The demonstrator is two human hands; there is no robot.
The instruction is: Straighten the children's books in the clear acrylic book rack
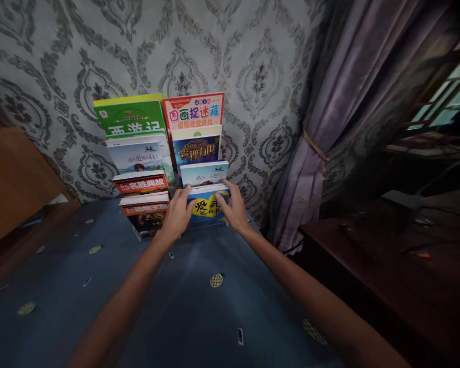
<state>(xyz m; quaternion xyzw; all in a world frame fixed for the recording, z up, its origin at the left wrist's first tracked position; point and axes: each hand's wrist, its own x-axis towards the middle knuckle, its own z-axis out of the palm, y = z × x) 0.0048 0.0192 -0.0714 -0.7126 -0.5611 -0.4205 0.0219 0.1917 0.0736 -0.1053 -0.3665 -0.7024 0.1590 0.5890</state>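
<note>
At the front of the right-hand stack stands a blue book [203, 219] with a yellow heart on its cover. My left hand [179, 212] grips its left side, thumb on the cover and fingers near the top edge. On the opposite side my right hand [233, 208] holds it the same way, thumb on the front. Directly behind it rises a pale book [204, 175], then a dark blue book [197, 148] with gold lettering. A red-bordered book [193, 110] is at the back. The lower parts of the rear books are hidden.
Left of my hands stands another stepped row: a green book [130, 115], a pale blue book [136, 158], a red-banded book [141, 184] and a lion-cover book [145, 217]. Patterned wallpaper [256, 76] backs them. A tied purple curtain [306, 168] and dark red table [341, 250] lie right.
</note>
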